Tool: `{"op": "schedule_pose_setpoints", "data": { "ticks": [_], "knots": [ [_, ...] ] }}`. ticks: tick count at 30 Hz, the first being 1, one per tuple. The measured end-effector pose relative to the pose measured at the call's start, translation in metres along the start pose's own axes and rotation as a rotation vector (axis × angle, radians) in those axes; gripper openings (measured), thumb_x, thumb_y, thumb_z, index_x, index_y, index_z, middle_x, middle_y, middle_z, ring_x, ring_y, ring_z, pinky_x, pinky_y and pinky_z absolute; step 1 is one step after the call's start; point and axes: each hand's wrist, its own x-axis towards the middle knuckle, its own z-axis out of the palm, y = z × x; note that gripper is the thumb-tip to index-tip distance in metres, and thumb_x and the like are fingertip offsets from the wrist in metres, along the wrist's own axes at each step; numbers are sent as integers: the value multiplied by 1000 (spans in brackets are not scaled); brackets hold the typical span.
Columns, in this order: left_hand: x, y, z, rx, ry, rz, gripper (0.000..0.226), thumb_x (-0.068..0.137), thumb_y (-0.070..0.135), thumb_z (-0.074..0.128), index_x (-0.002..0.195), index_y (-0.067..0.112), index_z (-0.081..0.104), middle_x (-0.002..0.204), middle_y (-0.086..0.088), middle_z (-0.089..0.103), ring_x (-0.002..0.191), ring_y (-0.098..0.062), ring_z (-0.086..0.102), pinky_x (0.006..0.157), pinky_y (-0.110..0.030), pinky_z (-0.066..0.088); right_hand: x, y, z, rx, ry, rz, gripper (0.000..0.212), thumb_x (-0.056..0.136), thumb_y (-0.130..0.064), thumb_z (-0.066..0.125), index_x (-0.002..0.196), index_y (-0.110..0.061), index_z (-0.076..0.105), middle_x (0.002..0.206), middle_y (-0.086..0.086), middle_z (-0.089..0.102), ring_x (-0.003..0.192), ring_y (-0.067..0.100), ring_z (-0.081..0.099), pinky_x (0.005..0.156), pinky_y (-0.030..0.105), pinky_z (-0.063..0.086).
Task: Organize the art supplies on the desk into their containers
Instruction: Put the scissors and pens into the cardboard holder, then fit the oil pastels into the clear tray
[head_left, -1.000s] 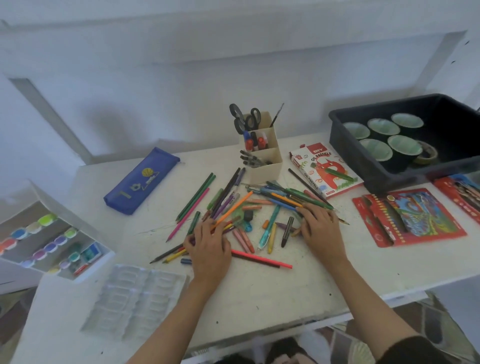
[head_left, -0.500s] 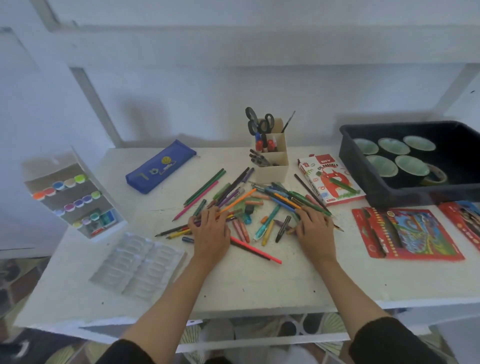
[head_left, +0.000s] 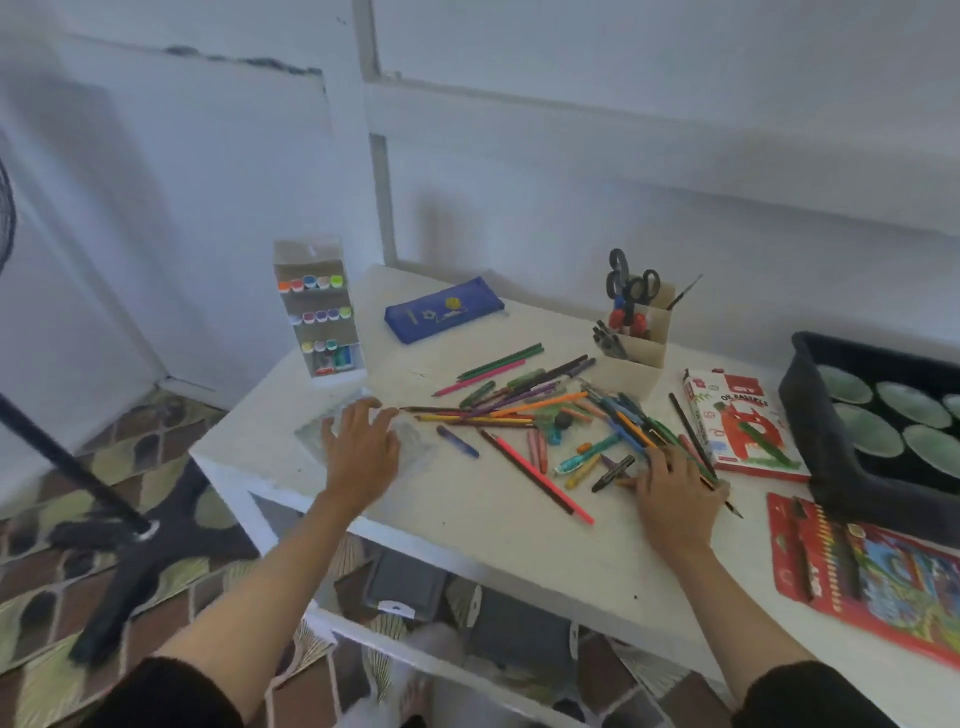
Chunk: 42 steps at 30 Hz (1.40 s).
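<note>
lying flat over white desk (head_left: 493, 540), left hand (head_left: 358, 452), right hand (head_left: 672, 499) on pencils (head_left: 519, 410), tiled floor (head_left: 156, 431)

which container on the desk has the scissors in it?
The beige organizer behind the pencil pile: scissors stand handles-up in its rear compartment. The marker rack, blue pouch and black bin show none.

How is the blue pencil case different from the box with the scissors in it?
The blue pencil case lies flat; the box stands upright. The pencil case is blue, the box beige. The box has scissors sticking out; nothing shows from the pencil case. Both sit on the white desk.
</note>
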Motion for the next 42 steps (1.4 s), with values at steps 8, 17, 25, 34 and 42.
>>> {"op": "schedule_pose_setpoints", "data": {
  "ticks": [8,17,25,34,42],
  "knots": [
    [-19,-68,-13,17,-178,-358,56,98,39,38,147,18,22,154,-10,19,143,-28,12,114,-52,13,-10,-65,-17,131,198,-358,32,91,-26,37,98,-16,66,104,6,65,94,26,62,81,53,44],
    [-3,-92,-4,-5,-305,-176,64,98,49,31,151,18,11,159,0,11,146,-18,4,115,-52,1,-15,-166,-16,156,-70,-471,20,78,-25,65,97,-19,69,92,0,65,89,25,62,71,41,47],
    [24,-121,-9,-140,-408,130,76,92,61,36,151,18,15,158,2,13,146,-14,4,118,-38,3,3,-206,0,124,-226,-410,25,93,-25,48,116,-25,58,121,-7,56,118,19,44,90,39,33],
    [44,-144,-1,-211,-420,246,111,62,95,9,149,27,17,158,8,15,145,-8,9,115,-28,-3,42,-258,-28,889,-363,-236,19,79,-1,66,94,-11,63,76,4,62,65,13,57,60,19,44],
    [49,-150,5,-323,-385,217,109,58,97,23,144,30,29,154,10,27,142,-9,21,118,-32,8,54,-303,-21,824,-503,-212,10,83,-6,67,93,-3,67,68,-1,60,60,10,55,55,22,50]
  ]
}}
